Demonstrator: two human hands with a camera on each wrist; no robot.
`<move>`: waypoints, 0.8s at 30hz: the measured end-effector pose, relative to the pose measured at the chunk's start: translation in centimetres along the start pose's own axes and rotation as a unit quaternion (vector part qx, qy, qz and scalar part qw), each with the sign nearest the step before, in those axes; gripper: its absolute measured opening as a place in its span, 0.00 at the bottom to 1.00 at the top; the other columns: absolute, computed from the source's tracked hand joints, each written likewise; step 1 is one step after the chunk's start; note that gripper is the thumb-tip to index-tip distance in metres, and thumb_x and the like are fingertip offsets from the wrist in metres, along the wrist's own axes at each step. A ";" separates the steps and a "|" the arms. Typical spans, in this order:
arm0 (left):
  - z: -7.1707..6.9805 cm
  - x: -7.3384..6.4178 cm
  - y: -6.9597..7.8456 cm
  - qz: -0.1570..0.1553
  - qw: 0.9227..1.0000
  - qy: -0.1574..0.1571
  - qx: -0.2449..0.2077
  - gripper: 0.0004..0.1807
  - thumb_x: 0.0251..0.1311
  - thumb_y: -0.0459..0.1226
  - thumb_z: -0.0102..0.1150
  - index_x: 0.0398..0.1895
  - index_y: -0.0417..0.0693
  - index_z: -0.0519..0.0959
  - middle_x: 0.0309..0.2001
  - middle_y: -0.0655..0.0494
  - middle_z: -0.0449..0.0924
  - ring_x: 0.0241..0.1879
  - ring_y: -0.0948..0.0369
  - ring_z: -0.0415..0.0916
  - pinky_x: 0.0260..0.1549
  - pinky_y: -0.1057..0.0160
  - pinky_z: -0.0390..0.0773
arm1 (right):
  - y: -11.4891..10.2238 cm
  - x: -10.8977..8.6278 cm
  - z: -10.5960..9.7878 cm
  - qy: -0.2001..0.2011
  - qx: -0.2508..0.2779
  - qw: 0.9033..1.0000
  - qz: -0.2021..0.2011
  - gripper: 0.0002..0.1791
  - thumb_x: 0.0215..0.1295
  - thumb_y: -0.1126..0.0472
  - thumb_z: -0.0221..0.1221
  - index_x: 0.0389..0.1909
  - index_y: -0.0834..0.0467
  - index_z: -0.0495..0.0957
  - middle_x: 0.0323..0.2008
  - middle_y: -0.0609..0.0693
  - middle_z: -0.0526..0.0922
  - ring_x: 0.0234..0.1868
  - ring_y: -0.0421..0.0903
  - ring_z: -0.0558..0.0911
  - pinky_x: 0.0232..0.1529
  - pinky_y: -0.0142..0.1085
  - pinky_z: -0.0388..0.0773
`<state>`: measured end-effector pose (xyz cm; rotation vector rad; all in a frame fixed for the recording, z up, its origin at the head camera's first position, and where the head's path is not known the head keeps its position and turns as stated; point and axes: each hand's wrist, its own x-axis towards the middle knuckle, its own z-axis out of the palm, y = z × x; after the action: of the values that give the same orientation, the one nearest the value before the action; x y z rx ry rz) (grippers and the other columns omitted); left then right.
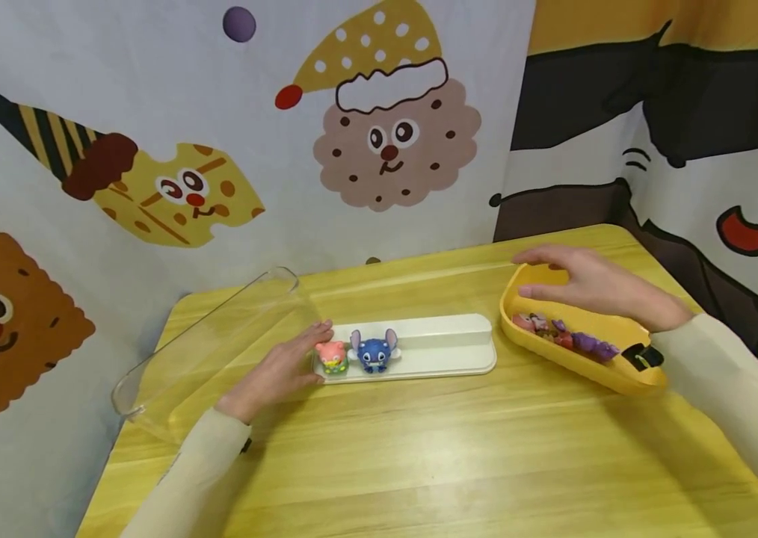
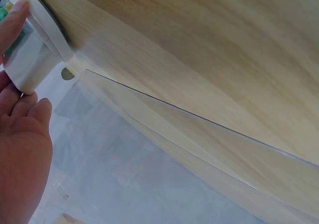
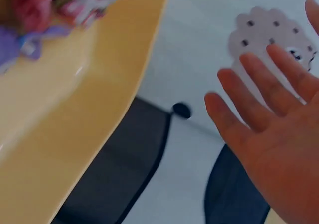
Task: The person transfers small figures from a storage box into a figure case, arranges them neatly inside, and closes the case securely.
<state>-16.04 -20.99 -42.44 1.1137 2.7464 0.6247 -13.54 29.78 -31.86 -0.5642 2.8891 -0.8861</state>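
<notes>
My left hand (image 1: 278,370) holds the left end of a white two-step display base (image 1: 446,362), thumb at its near edge and fingers at the far side. A pink pig-like figurine (image 1: 332,357) and a blue big-eared figurine (image 1: 375,354) stand on the base, close to that hand. In the left wrist view the thumb lies on the rim of the base. My right hand (image 1: 594,280) is over a yellow bin (image 1: 547,351) at the right, fingers spread and holding nothing. Small red, pink and purple figurines (image 1: 594,345) lie in the bin.
A clear plastic cover (image 1: 214,310) lies at the left of the wooden table (image 1: 419,456), behind my left forearm. A cartoon-printed cloth (image 1: 271,172) hangs along the table's back and sides.
</notes>
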 end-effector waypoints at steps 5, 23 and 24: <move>0.0 0.0 -0.1 0.005 1.000 0.004 0.002 0.47 0.54 0.34 0.79 0.76 0.40 0.66 0.80 0.48 0.58 0.78 0.49 0.56 0.70 0.45 0.67 | 2.0 0.3 -0.3 -0.030 -0.009 0.999 0.011 0.30 0.71 0.47 0.66 0.68 0.58 0.76 0.63 0.60 0.80 0.63 0.61 0.78 0.64 0.64 0.73; 0.0 0.1 -0.1 0.002 1.000 0.001 0.005 0.46 0.53 0.34 0.79 0.76 0.39 0.67 0.80 0.50 0.57 0.78 0.48 0.56 0.70 0.46 0.67 | 6.2 1.3 2.0 -0.100 0.026 0.994 0.019 0.26 0.72 0.48 0.64 0.64 0.58 0.79 0.61 0.56 0.82 0.60 0.58 0.80 0.64 0.61 0.76; 0.1 0.2 -0.1 0.004 1.000 0.002 0.005 0.46 0.53 0.34 0.79 0.76 0.39 0.67 0.80 0.49 0.58 0.78 0.48 0.57 0.70 0.46 0.67 | 6.4 1.3 2.1 -0.101 0.028 0.994 0.020 0.26 0.72 0.47 0.65 0.63 0.58 0.80 0.61 0.56 0.82 0.60 0.58 0.79 0.64 0.62 0.75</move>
<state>-16.22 -20.94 -42.54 1.1263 2.7526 0.6149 -16.46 33.09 -37.13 -0.5532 2.6774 -0.8482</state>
